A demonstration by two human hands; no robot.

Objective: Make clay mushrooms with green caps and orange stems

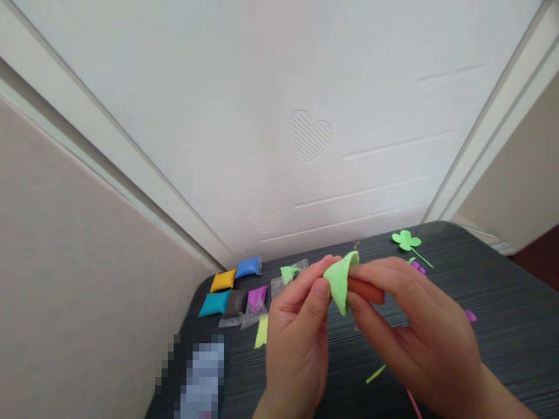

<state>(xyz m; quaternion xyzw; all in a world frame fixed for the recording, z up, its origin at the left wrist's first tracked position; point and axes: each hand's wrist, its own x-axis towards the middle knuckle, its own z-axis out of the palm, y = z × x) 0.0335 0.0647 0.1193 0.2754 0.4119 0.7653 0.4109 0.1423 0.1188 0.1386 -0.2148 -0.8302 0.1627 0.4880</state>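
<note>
A light green cone-shaped piece of modelling clay [338, 282] is held up above the table, its wide, thin rim facing right. My left hand [301, 326] is closed around its narrow end, thumb pressed on the near side. At the rim, the thumb and index finger of my right hand [419, 326] pinch the clay's edge. An orange-brown stick-like piece [367, 290] sticks out of the cone's opening between my right fingers; its other end is hidden.
Soft clay packets lie at the table's left: blue [248, 266], yellow [222, 280], teal [213, 303], dark grey [236, 304] and purple [257, 298]. A green clay clover [406, 240] lies at the back right. A white panel with hearts [311, 137] stands behind the dark table [502, 279].
</note>
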